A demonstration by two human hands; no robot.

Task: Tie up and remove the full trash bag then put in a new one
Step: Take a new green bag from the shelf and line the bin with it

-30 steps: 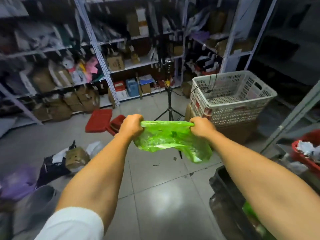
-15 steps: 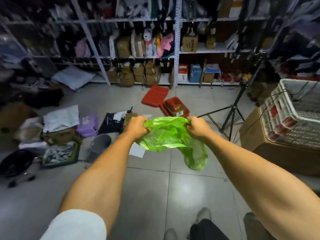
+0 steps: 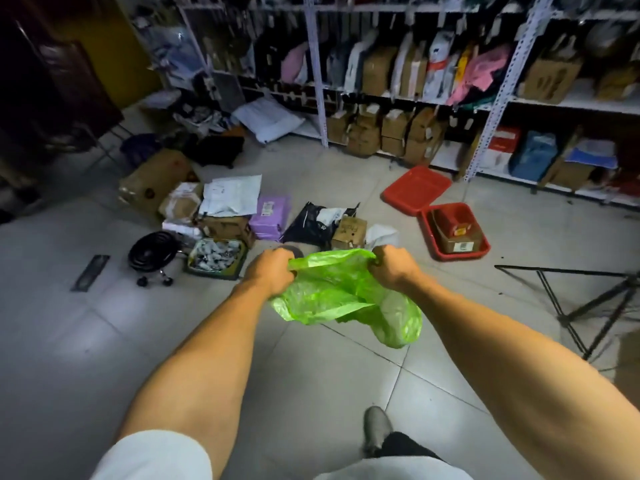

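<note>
Tiled floor point(image 3: 104, 341): pale, glossy, spans the whole lower view.
Shelving point(image 3: 408, 64): white metal racks along the far wall, packed with cardboard boxes and soft parcels.
Tripod point(image 3: 588, 306): black legs splayed on the floor at right.
Parcel heap point(image 3: 228, 206): boxes, white mailers and a purple packet lying together on the floor, left of centre.
Red trays point(image 3: 415, 188): one upturned, and beside it a second one upright holding a carton.
Green trash bag point(image 3: 346, 296): thin, translucent, held in mid-air above the floor between both hands; its top edge is stretched taut from fist to fist, the body sagging down and to the right.
Black stool point(image 3: 152, 251): round, on castors, left of the heap.
Left hand point(image 3: 270, 268): fist closed round the bag's left top edge.
Right hand point(image 3: 391, 265): fist closed round the bag's right top edge.
Shoe point(image 3: 375, 427): grey, at the bottom edge.
</note>
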